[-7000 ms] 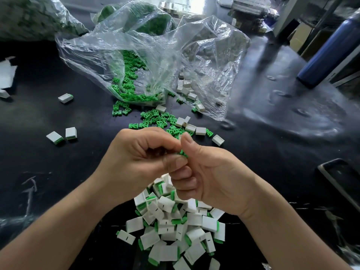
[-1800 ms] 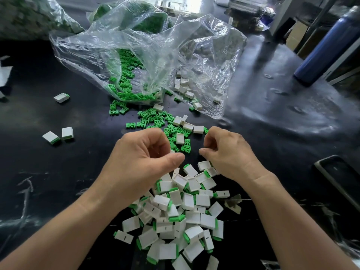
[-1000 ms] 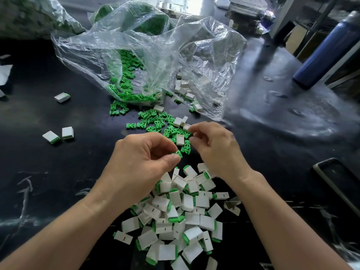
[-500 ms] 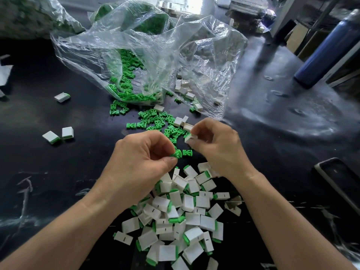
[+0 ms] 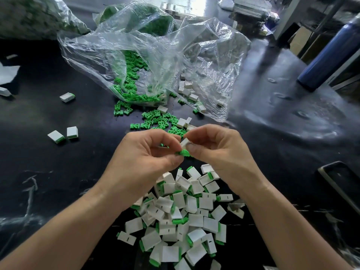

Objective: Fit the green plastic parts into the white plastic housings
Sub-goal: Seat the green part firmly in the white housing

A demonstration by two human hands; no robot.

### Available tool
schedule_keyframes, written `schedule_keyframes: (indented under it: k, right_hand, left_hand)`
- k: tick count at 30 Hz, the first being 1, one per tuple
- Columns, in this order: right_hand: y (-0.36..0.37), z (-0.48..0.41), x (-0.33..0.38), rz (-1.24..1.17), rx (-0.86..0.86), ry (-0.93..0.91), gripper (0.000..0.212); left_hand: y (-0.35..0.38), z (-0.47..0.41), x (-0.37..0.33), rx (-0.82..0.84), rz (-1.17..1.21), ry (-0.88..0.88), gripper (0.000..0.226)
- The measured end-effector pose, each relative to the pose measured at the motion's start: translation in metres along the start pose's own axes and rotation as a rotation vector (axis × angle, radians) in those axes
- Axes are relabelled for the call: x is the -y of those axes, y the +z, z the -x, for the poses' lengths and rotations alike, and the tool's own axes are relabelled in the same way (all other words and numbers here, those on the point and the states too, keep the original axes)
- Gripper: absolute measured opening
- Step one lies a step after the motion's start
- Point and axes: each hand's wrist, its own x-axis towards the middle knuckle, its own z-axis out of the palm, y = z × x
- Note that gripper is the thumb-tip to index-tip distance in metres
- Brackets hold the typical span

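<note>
The right hand [image 5: 220,151] pinches a small white rectangular plastic housing [image 5: 185,142] over the middle of the black table [image 5: 58,172]. The left hand [image 5: 148,158] pinches a small green plastic part [image 5: 184,153] just below it. Best to square the part with the housing's open end, then push straight in.

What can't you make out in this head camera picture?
Head view only.
Whether green part sits in white housing: fingers of left hand and right hand cover it.
Finished pile: cut by bottom edge.
Blue bottle top: past right edge.
Parts in plastic bag: blurred by crinkled film.
</note>
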Motion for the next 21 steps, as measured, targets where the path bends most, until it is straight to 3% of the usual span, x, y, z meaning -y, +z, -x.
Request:
schedule_keyframes:
  k: [6, 14, 21]
  right_hand:
    - [-0.003, 0.002, 0.007, -0.101, 0.078, 0.011, 0.014]
    - [0.002, 0.005, 0.006, 0.106, 0.034, -0.150, 0.028]
    - [-0.011, 0.002, 0.009, -0.202, 0.009, -0.073, 0.011]
  left_hand:
    - [-0.002, -0.001, -0.003, -0.041, 0.121, 0.015, 0.018]
    - [0.000, -0.001, -0.001, -0.037, 0.095, 0.013, 0.014]
    - [-0.001, 0.001, -0.003, -0.055, 0.085, 0.086, 0.023]
